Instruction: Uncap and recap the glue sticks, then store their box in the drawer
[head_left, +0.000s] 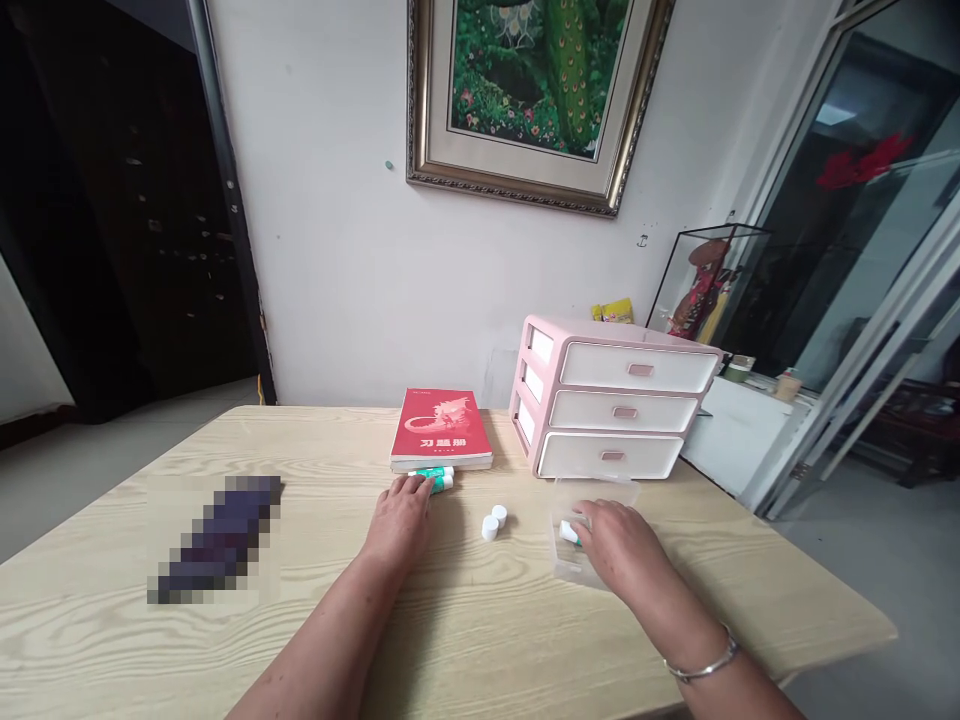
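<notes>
My left hand [401,515] rests on the wooden table [315,620], its fingertips on two green-and-white glue sticks [436,478] lying in front of a red book [441,430]. My right hand [619,545], with a silver bracelet on its wrist, is over a clear plastic box [570,560] and pinches another green-and-white glue stick [570,533]. Two small white caps [493,523] lie on the table between the hands.
A pink three-drawer organiser [611,410] stands at the back right, drawers closed. A blurred dark object [217,540] lies on the left of the table. A white wall with a framed picture [536,95] is behind; a glass case [709,285] stands to the right.
</notes>
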